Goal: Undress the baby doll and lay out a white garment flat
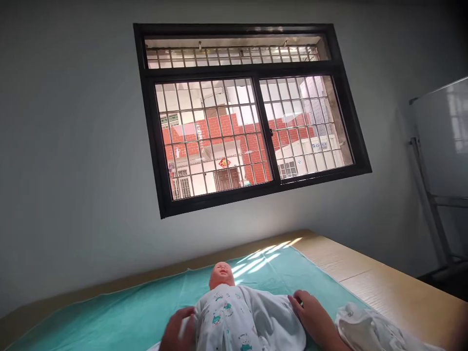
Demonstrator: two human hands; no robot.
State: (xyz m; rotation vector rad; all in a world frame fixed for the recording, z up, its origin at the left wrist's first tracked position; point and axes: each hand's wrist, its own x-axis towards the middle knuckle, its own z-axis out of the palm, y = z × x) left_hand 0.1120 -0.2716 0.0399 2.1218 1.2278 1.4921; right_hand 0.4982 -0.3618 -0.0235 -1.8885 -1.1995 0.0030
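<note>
A baby doll (222, 275) lies on its back on a green cloth (146, 307), its head toward the window. It is dressed in a white baby garment (226, 317) with small teal prints, and one side of the garment is spread out to the right. My left hand (179, 329), partly blurred, is at the garment's left side with thumb and fingers apart. At the spread right edge, my right hand (310, 312) has its fingers curled on the fabric, with a ring on one finger. The garment's lower part is cut off by the frame.
Bunched white cloth (365, 326) lies beside my right forearm. The wooden table (380, 278) shows beyond the green cloth, its edge running down the right. A barred window (256, 131) is in the wall behind. A whiteboard on a stand (442, 141) is at the far right.
</note>
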